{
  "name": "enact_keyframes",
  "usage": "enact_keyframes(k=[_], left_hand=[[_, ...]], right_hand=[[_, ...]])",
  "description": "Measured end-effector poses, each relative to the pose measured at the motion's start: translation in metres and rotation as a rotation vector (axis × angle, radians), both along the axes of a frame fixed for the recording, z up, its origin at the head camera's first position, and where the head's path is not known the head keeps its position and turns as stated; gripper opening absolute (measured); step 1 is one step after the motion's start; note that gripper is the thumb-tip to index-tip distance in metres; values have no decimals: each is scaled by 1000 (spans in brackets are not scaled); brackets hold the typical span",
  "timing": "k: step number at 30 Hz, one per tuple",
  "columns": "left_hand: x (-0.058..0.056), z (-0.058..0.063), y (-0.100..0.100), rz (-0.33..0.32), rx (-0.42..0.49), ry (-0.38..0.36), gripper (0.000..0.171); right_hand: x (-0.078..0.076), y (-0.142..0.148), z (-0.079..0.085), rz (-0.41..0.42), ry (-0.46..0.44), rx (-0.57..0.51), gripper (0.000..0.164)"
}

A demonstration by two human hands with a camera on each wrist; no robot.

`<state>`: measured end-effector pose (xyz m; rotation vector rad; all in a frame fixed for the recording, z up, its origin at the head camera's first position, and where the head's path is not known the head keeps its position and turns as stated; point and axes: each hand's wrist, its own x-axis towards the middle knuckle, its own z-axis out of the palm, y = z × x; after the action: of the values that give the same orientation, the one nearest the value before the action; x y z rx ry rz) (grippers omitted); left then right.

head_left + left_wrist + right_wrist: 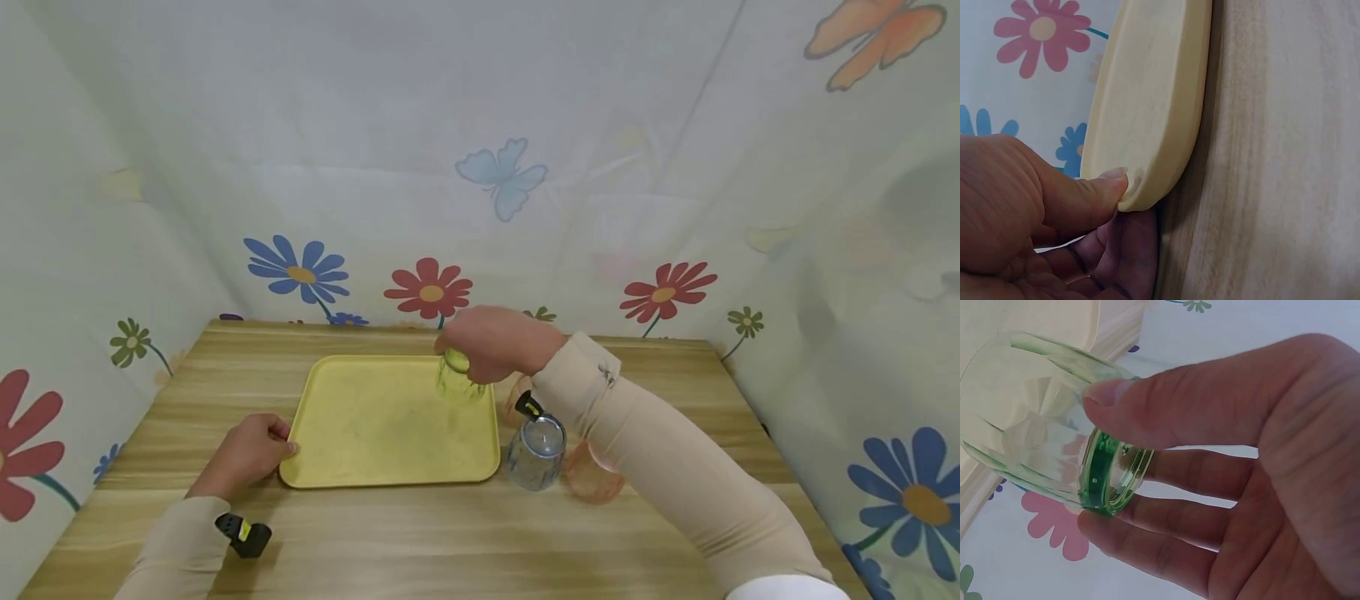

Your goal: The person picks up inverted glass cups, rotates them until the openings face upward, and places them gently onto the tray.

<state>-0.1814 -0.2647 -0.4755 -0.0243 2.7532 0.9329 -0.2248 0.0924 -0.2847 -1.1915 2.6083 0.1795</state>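
A green-tinted drinking glass [1041,425] is held upside down by my right hand [498,342], thumb and fingers around its thick base. In the head view the glass overlaps the right part of a yellow tray [390,425]. At the tray's left edge, near the front corner, my left hand [251,450] pinches the rim, thumb on top and fingers beneath, as the left wrist view shows. Just right of the tray, a clear glass [536,454] stands upside down on the table.
An orange-tinted glass [592,475] stands beside the clear one, and another orange glass [516,400] is partly hidden behind the right wrist. The wood-grain table [390,542] meets a flower-printed cloth [360,167] at the back and sides.
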Motion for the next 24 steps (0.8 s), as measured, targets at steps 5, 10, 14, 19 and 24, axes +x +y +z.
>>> enact_keyframes(k=[5,10,14,19,24], left_hand=[[0,1,1,0,1,-8,24],[2,1,2,3,2,-6,24],[3,-1,1,-4,-14,3,24],[2,-2,0,-6,-34,25,25],[1,-2,0,-15,-44,45,26]], right_hand=[[1,-5,0,-23,-6,12,53],[-1,-11,-1,-22,-2,15,54],[-2,-15,-2,-7,5,20,53],[-2,-21,-2,-8,7,26,54],[-3,-26,-2,17,20,19,55]])
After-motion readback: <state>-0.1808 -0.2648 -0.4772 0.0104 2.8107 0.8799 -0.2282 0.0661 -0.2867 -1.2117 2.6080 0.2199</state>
